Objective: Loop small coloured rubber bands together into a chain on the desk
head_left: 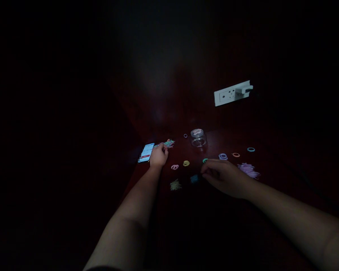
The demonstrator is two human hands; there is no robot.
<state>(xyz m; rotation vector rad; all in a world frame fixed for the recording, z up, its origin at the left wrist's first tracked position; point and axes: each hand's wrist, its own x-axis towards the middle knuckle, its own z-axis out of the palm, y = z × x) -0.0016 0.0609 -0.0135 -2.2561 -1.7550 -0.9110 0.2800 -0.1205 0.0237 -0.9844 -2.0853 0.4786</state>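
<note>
My left hand (159, 155) rests at a mixed pile of small coloured bands (168, 143), its fingers curled in against the pile's near side. Whatever those fingers pinch is too small to see. My right hand (227, 177) is held over the table with thumb and fingertips together; anything between them is hidden. Beside its fingertips lie a green ring-shaped band (205, 160) and a small blue pile (194, 178). A purple pile of thin bands (248, 170) is partly behind the right wrist. Further left sits a pale yellow pile (175, 184).
Pink bands (174, 167), yellow bands (186, 163), purple bands (223, 156), an orange ring (235, 154) and a blue ring (251, 149) form a row. Behind stands a lidded clear jar (199, 138). A lit phone (146, 153) lies left; a wall socket (226, 97) holds a plug.
</note>
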